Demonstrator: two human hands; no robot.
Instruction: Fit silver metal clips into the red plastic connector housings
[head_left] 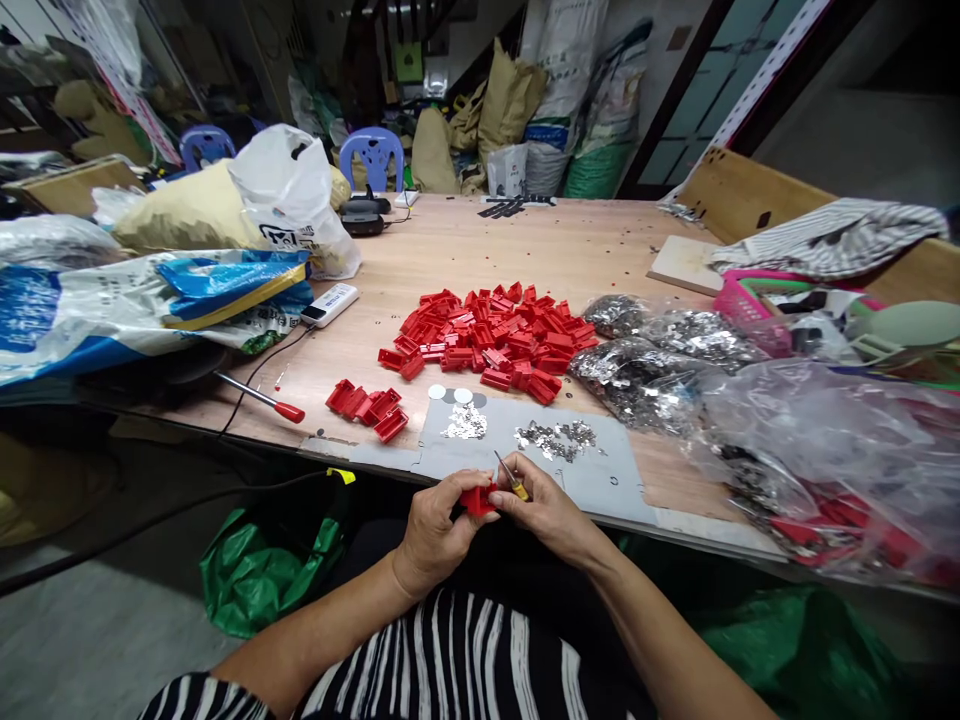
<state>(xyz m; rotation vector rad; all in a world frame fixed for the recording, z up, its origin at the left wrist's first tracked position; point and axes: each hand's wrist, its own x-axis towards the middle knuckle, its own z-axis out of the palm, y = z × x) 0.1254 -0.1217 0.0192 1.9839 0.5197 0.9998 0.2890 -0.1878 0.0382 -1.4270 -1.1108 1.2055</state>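
Note:
At the table's front edge my left hand [437, 522] is closed around a small red plastic housing [477, 499]. My right hand [546, 508] grips a small screwdriver [517, 483] with a yellow handle, its thin metal shaft pointing up and left. The right fingertips touch the housing too; whether they hold a tiny part there I cannot tell. Just beyond my hands, a grey mat [525, 410] bears a pile of flat silver pieces [466, 421] and a spread of small darker metal parts [559, 439]. A heap of red housings [495, 335] lies behind it, with several more housings [367, 408] to the left.
Clear bags of metal parts [645, 385] and a pink basket [754, 305] crowd the right side. A red-handled lever [289, 411] juts out at left near a white device [330, 305] with a cable. Sacks and plastic bags [292, 200] cover the far left.

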